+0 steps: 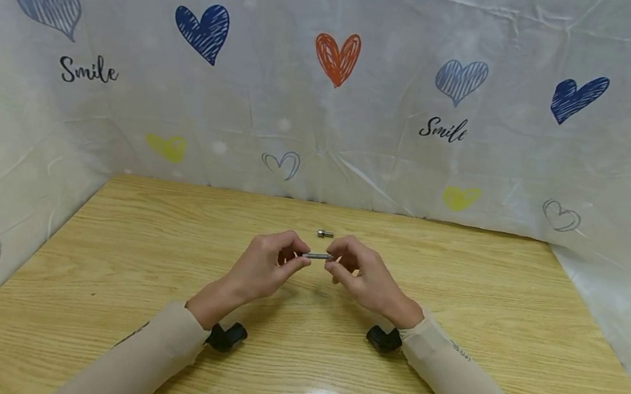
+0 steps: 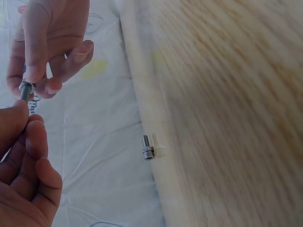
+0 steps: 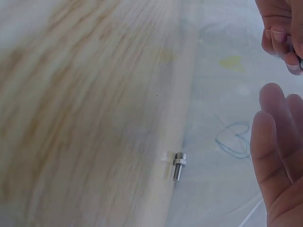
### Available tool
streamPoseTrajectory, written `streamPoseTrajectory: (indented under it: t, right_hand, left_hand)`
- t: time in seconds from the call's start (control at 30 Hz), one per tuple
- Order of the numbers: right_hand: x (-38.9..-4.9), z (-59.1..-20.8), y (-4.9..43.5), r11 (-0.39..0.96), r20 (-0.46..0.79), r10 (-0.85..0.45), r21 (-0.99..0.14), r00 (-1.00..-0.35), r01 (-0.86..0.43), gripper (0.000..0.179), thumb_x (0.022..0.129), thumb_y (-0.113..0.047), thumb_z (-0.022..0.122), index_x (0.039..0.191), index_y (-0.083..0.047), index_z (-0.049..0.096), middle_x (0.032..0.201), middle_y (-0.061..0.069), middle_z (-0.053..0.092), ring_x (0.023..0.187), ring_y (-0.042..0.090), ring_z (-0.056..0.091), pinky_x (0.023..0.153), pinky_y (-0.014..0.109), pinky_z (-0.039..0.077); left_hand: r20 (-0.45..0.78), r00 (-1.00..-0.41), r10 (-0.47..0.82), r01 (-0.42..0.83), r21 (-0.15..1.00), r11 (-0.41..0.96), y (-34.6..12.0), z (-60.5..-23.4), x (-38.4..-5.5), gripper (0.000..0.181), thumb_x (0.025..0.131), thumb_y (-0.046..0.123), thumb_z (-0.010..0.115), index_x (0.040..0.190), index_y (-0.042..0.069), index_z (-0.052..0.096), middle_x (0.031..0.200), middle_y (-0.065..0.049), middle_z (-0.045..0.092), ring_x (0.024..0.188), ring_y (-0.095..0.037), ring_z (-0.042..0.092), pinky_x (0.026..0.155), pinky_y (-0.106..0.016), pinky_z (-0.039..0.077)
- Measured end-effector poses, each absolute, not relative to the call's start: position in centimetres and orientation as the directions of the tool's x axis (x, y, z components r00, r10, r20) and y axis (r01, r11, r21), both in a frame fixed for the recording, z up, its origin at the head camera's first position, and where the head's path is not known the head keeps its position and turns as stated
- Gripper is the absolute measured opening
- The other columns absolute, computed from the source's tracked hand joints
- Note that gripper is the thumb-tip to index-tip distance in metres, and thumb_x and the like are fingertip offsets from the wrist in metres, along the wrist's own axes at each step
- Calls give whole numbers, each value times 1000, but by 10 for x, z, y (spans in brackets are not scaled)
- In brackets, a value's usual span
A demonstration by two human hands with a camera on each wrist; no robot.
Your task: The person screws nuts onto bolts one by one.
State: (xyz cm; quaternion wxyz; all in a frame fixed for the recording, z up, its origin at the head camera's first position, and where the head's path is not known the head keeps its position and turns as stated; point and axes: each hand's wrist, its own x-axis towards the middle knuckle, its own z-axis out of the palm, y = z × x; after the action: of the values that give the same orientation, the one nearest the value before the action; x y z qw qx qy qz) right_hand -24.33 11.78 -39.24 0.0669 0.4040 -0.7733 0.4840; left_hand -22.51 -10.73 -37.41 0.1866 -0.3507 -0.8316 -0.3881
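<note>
1. Two hands meet near the centre of the head view: the left hand (image 1: 264, 266) pinches the left end of a threaded bolt (image 1: 316, 256) between thumb and fingers, and the right hand (image 1: 369, 278) pinches its right end.
2. In the left wrist view this bolt is at the left edge, a ring-like nut (image 2: 26, 87) against the right hand's fingertips; in the right wrist view fingers at the upper right hide most of it.
3. One loose bolt (image 1: 325, 234) lies on its side just above the held one in the head view, touched by neither hand; a collar (image 2: 148, 149) sits next to its head.
4. Beneath is a wood-grain table (image 1: 115, 248), with bright reflections at the bottom centre.
5. Black wrist devices (image 1: 227, 337) jut from both beige sleeves (image 1: 160, 358) in the lower half, well apart from the loose bolt.
6. Pale sheeting (image 1: 396, 3), printed with hearts (image 1: 336, 59) and "Smile" lettering (image 1: 88, 70), fills the upper frame and both sides.
</note>
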Motion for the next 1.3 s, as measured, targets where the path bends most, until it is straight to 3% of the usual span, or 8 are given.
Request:
streamPoseTrajectory:
  t: [0.27,0.4,0.53,0.7,0.97,1.1,1.3]
  right_hand:
    - [-239,-386,117,249,465,-551,-701,-693,-669,8,98,-12,54,102,-6,60,82,13,59,65,25,61,57,30,47]
    - [-239,-386,117,280,457,-546,-691,-702,-667,9,99,-9,53,100,-10,62,77,8,59,64,24,60,56,31,44]
    - [-242,-391,118,289,427,-548,-710,-719,-642,10,98,-19,56,107,-14,60,86,-1,60,67,19,62,59,33,49]
    - [-240,-392,118,277,436,-549,-710,-713,-647,23,94,-21,63,115,-16,54,98,-3,58,70,13,62,62,32,51]
    - [-240,-392,117,218,471,-556,-712,-685,-667,14,97,-13,58,111,-13,54,92,4,61,65,28,62,57,30,49]
    - [-241,-391,117,228,460,-563,-712,-687,-664,11,98,-15,55,108,-11,55,84,8,60,64,29,62,57,30,49]
    - [-241,-391,118,258,443,-562,-709,-699,-657,10,101,-20,51,102,-14,59,80,4,59,66,25,62,57,35,48]
  left_hand:
    - [576,-696,430,717,519,465,-107,-373,-224,8,87,7,71,93,7,66,78,3,63,62,-6,51,55,-23,46]
    - [575,-695,432,718,521,462,-107,-373,-225,8,87,8,71,93,7,66,78,3,63,62,-6,53,56,-23,47]
    - [573,-695,434,718,529,452,-107,-374,-224,8,87,8,71,93,7,65,79,2,64,62,-8,54,56,-23,47]
    - [562,-707,430,707,537,460,-108,-375,-223,8,87,8,71,93,7,65,79,1,63,62,-8,53,55,-23,47]
    - [572,-696,433,717,526,458,-109,-374,-223,8,87,8,71,93,7,65,78,2,63,61,-7,52,55,-23,47]
    - [582,-688,433,725,522,449,-108,-373,-224,8,87,7,71,93,7,65,78,1,63,61,-7,53,55,-23,47]
    - [589,-681,435,732,522,438,-108,-372,-224,8,87,8,71,93,6,66,79,1,64,62,-6,53,55,-23,47]
